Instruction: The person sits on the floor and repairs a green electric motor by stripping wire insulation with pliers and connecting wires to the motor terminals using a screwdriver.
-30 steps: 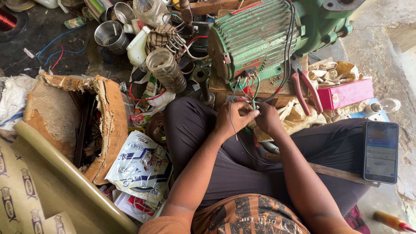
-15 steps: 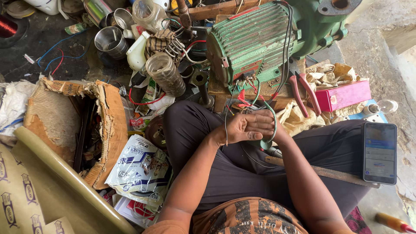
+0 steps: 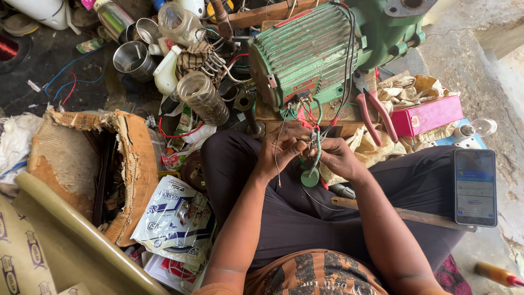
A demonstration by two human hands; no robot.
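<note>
While seated before a green electric motor (image 3: 305,52) at 12 o'clock, both hands meeting at centre over the lap, just below the motor's terminal area. Left hand (image 3: 284,150) at roughly 10 o'clock of the meeting point, fingers curled narrow and pinching a thin bare wire (image 3: 277,158) that trails down past the wrist. Right hand (image 3: 335,158) at 3 o'clock of the left, fingers likewise closed, gripping a bundle of red and green leads (image 3: 312,117) running up to the motor at 12 o'clock. Fingertips of the two hands touching or nearly so; exact contact not resolvable. Small round green disc (image 3: 310,177) just below the hands, at 6 o'clock, on the dark trousers. Red-handled pliers (image 3: 376,112) at 2 o'clock of the hands, lying on crumpled paper beside a pink box (image 3: 428,114). Phone with lit screen (image 3: 474,187) at 3 o'clock, resting on the right thigh. Torn cardboard box (image 3: 131,158) at 9 o'clock, well apart from the hands. Clear ribbed jar (image 3: 203,98) at 11 o'clock, tipped on its side near two steel cups (image 3: 131,57). Printed white packet (image 3: 174,218) at 8 o'clock, beside the left knee
</note>
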